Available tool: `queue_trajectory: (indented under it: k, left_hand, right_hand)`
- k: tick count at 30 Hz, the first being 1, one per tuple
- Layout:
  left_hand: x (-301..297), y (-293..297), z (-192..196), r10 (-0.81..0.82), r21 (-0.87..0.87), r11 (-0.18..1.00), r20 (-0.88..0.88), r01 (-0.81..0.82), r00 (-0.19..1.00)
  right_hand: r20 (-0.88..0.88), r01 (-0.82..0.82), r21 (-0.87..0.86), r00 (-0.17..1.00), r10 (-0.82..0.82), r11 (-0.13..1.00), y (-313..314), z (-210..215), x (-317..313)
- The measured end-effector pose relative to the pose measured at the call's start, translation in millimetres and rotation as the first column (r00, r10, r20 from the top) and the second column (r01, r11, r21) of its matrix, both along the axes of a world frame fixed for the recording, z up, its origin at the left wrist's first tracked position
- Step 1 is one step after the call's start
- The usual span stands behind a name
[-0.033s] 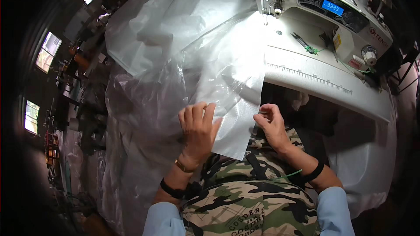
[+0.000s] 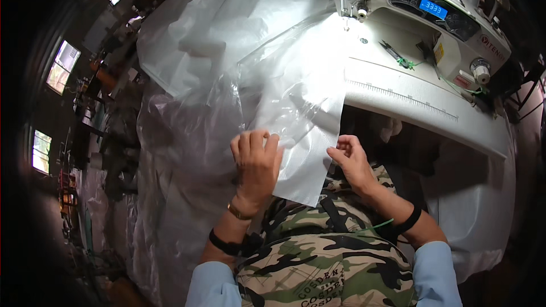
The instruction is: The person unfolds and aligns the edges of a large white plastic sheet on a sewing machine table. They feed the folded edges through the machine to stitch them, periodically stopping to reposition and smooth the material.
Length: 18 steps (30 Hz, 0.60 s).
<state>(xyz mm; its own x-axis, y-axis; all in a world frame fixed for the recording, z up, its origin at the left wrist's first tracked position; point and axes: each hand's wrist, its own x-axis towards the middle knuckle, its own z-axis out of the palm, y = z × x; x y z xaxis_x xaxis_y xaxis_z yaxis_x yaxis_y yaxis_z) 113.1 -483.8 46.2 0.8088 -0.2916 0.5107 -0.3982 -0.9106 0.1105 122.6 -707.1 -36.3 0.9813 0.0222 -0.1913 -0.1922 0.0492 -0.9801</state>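
A large white plastic sheet, with shiny clear film over part of it, hangs from the sewing machine toward my lap. My left hand lies on the sheet left of its narrow front end, fingers curled and thumb drawn in, gathering the plastic. At the sheet's right edge, my right hand pinches with thumb and fingertips; the exact contact is partly hidden. The sheet's lower corner dangles over my camouflage apron. Under the bright lamp, the sheet's far right edge reaches the needle area.
Dark thread snips with green thread lie on the machine bed. A ruler scale runs along the white table's front edge. More white sheeting is heaped at the far left. Windows line the dim left wall.
My left thumb has drawn in toward the fingers, and that hand has shifted slightly away from me. My right thumb has moved slightly left at the sheet's edge.
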Motion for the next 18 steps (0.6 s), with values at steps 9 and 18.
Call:
queue_trajectory:
  k: [9,18]
  left_hand:
    - [-8,29,38,-0.427,-0.802,0.586,-0.425,-0.114,0.798]
    - [-12,39,43,-0.366,-0.905,0.422,-0.219,-0.049,0.905]
  right_hand:
    - [-0.082,-0.188,0.204,0.975,0.208,0.961,11,8,-7]
    - [0.164,-0.112,0.144,0.982,0.088,0.983,13,55,7]
